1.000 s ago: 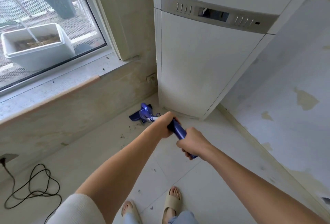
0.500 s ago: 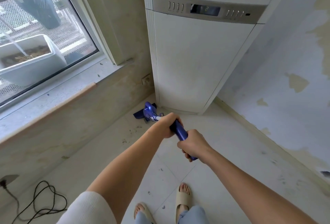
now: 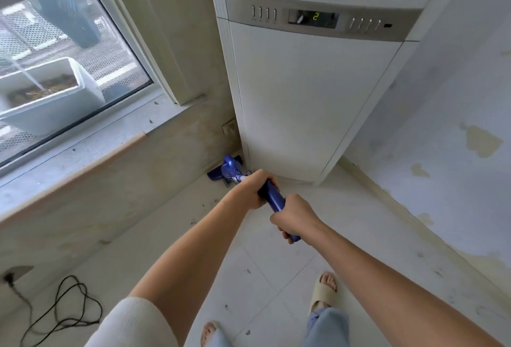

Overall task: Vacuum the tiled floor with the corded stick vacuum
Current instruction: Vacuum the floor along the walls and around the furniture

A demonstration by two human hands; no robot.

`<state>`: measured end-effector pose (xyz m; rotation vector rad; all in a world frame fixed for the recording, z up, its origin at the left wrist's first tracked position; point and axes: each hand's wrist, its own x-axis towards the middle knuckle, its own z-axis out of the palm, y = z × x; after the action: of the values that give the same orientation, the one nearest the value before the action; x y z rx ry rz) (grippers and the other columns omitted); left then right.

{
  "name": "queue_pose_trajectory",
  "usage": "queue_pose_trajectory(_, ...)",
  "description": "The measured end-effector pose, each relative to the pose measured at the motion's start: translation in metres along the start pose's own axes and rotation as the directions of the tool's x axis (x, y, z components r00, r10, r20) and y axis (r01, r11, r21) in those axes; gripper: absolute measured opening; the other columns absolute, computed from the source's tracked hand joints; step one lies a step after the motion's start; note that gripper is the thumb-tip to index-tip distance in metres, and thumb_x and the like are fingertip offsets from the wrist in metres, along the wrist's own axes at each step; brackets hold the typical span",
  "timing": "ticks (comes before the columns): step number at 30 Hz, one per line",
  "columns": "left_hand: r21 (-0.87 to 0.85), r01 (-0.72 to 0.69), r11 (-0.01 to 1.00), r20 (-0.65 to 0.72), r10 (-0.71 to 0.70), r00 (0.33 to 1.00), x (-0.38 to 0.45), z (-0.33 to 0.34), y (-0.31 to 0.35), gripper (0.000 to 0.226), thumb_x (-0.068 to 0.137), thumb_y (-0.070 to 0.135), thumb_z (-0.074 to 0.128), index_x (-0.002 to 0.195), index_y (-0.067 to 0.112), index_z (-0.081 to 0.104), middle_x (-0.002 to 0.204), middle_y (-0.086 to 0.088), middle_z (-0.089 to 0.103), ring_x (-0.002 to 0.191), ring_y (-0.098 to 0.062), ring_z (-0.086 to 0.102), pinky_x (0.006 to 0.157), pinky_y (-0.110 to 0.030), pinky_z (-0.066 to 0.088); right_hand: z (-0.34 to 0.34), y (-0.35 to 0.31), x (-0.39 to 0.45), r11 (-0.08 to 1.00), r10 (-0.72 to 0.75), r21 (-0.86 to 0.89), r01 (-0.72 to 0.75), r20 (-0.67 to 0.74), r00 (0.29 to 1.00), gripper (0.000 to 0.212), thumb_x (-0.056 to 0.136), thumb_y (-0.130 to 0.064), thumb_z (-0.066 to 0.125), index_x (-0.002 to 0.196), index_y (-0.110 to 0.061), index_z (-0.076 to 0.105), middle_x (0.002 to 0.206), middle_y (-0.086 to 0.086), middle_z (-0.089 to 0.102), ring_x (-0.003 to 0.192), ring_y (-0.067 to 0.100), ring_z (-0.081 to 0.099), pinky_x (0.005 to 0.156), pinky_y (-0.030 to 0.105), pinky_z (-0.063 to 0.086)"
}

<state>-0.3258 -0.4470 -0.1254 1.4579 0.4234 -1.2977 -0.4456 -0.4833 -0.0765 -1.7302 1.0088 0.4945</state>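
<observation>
Domestic interior, a room in a home. Evidence: pale tiled floor (image 3: 276, 277); window (image 3: 69, 50) with stone sill (image 3: 91, 139) and planter box (image 3: 47, 97) outside; tall white floor-standing appliance (image 3: 304, 97) in corner; patchy, peeling wall (image 3: 456, 153); wall socket (image 3: 229, 127).

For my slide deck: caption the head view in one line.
Both hands, left hand ahead of right hand, grip the blue stick vacuum, nozzle in the corner.

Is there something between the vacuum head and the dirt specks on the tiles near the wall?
Nothing visible stands between them. The vacuum head sits in the corner beside the white appliance; the specks lie on bare floor just behind it, toward the person.
</observation>
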Motion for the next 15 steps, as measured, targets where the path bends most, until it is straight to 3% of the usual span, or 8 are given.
queue_pose_trajectory(8, -0.131, -0.051, 0.990, -0.131, 0.034, 0.991, 0.029, 0.085, 0.046, 0.020, 0.085, -0.001, 0.044, 0.067, 0.007, 0.044, 0.061, -0.006, 0.046, 0.056, -0.017, 0.045, 0.057, -0.025, 0.042, -0.112, -0.012, 0.058, 0.987, -0.033, -0.151, 0.053, 0.131, 0.991, 0.023, 0.085, 0.000, 0.049, 0.107, -0.005, 0.047, 0.072, 0.011, 0.056, 0.048, 0.018, 0.052, 0.042, 0.023, 0.044)
queue_pose_trajectory(15, -0.105, -0.022, 0.994, -0.227, -0.002, 0.974, 0.031, 0.097, 0.030, 0.023, 0.083, -0.002, 0.041, 0.061, 0.005, 0.042, 0.056, -0.008, 0.045, 0.054, -0.020, 0.044, 0.052, -0.026, 0.039, -0.115, 0.008, 0.055, 0.990, 0.034, -0.141, 0.004, 0.267, 0.963, 0.020, 0.085, 0.000, 0.048, 0.104, -0.005, 0.044, 0.078, 0.012, 0.053, 0.049, 0.018, 0.050, 0.044, 0.024, 0.044)
